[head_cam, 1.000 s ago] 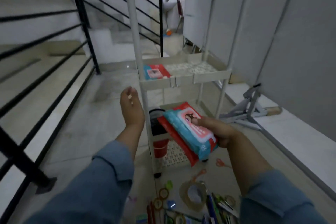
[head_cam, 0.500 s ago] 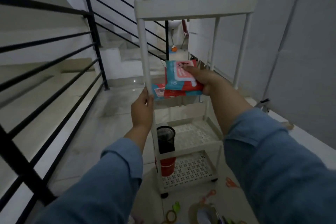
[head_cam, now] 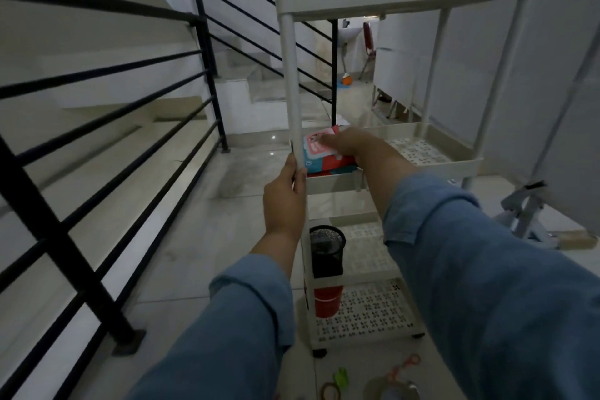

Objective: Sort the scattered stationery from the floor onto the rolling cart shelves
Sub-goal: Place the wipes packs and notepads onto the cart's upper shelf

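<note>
While the left hand (head_cam: pixel 285 195) wraps its fingers around the front left pole of the white rolling cart (head_cam: pixel 290 75), the right hand (head_cam: pixel 344 144) reaches into the second shelf from the top. There its fingers lie on top of a blue and red pack (head_cam: pixel 316 157), which sits in the front left corner of that shelf, right beside the pole. I cannot tell if this hand grips the pack or only lies on it (the picture is blurry there). One shelf lower stands a black mesh cup (head_cam: pixel 326 250), and on the bottom shelf under it stands a red cup (head_cam: pixel 328 300). On the floor in front of the cart lie orange scissors (head_cam: pixel 404 367), a small green thing (head_cam: pixel 341 378) and a tape roll (head_cam: pixel 393 391). A black railing (head_cam: pixel 97 107) runs along the left side.
</note>
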Motion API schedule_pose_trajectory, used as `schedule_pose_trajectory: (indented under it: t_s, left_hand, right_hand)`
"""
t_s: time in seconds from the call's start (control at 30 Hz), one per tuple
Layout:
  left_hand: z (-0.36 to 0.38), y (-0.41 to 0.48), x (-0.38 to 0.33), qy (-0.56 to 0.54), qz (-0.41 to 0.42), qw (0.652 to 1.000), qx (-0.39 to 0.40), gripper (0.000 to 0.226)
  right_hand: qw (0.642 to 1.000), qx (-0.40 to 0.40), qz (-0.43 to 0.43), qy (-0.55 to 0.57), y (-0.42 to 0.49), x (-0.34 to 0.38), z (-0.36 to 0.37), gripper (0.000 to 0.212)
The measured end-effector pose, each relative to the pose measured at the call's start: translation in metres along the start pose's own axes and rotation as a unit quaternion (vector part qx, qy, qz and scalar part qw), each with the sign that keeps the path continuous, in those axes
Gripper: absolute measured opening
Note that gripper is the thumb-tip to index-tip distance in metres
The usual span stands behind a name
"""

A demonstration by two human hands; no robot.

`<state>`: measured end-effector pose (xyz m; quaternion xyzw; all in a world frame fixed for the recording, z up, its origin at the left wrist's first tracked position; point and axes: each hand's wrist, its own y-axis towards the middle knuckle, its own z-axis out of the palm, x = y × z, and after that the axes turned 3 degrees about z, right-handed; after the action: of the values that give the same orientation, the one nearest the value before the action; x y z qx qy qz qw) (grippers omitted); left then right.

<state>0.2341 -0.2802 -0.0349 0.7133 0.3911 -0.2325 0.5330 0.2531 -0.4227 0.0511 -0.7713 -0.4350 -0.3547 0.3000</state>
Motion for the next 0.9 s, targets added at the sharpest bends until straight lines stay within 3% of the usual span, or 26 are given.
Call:
schedule_pose_trajectory:
  t_s: [0.2,0.33,0.47,0.6,0.73,0.9]
  left_hand:
    - [0.0,-0.001,0.0,0.005,0.01,1.0,0.003,0.042]
    - [0.0,-0.002,-0.001,0.011,0.012,1.0,-0.001,0.043]
    - [0.0,-0.003,-0.002,0.003,0.016,1.0,-0.001,0.043]
    - [0.003,-0.009,-0.001,-0.061,0.01,0.998,-0.007,0.042]
    - [0.008,-0.026,0.002,-0.086,-0.001,0.996,-0.005,0.047]
    - [0.012,-0.059,0.02,-0.075,0.004,0.997,0.024,0.052]
  right_hand:
    - [0.995,-0.023,-0.008,-0.1,-0.007,0.002,0.002,0.054]
    - [0.999,0.011,-0.043,-0.03,-0.007,0.003,0.007,0.041]
    - [0.998,0.002,-0.061,-0.021,-0.003,0.0,0.011,0.042]
    - [0.987,-0.105,-0.106,-0.064,-0.006,-0.012,0.018,0.04]
    - [0.951,-0.228,-0.202,-0.049,-0.029,-0.032,0.024,0.03]
    - [0.89,-0.28,-0.354,-0.066,-0.058,-0.08,0.049,0.032]
